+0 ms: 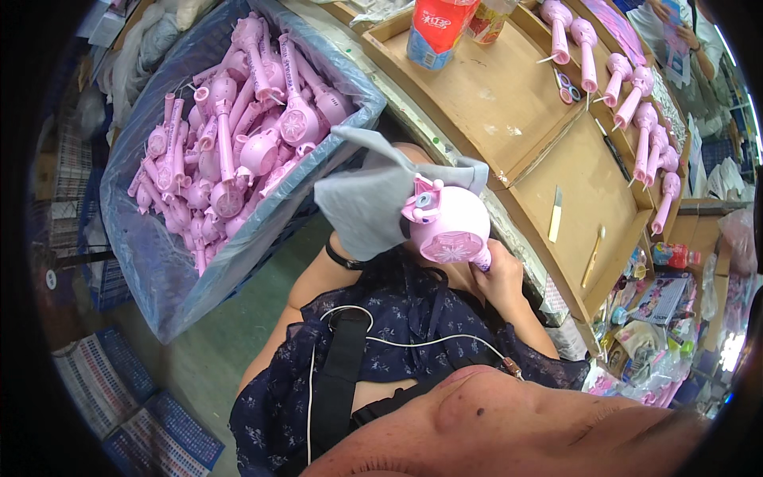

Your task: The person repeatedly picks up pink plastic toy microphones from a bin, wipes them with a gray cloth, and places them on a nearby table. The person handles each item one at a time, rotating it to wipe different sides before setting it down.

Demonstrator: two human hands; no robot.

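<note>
My right hand (502, 271) grips the short visible end of a pink toy wand's handle. The wand's round head (456, 220) faces up, with a snowflake window and a small crown on its side. A grey cloth (366, 200) is bunched against the crown side and shows again behind the head. My left forearm, with a black wristband (343, 256), runs up to this cloth. The cloth hides the fingers of my left hand, which appears to hold it beside the wand.
Left, a crate lined with blue plastic (155, 298) holds many pink wands (226, 149). Right, a cardboard tray (536, 149) bears a red-labelled bottle (438, 30), scissors (566, 89), a pen (611, 149), a knife (555, 214) and a swab-like stick (593, 256). Several wands (641, 140) line its far edge. Another person (685, 36) stands beyond.
</note>
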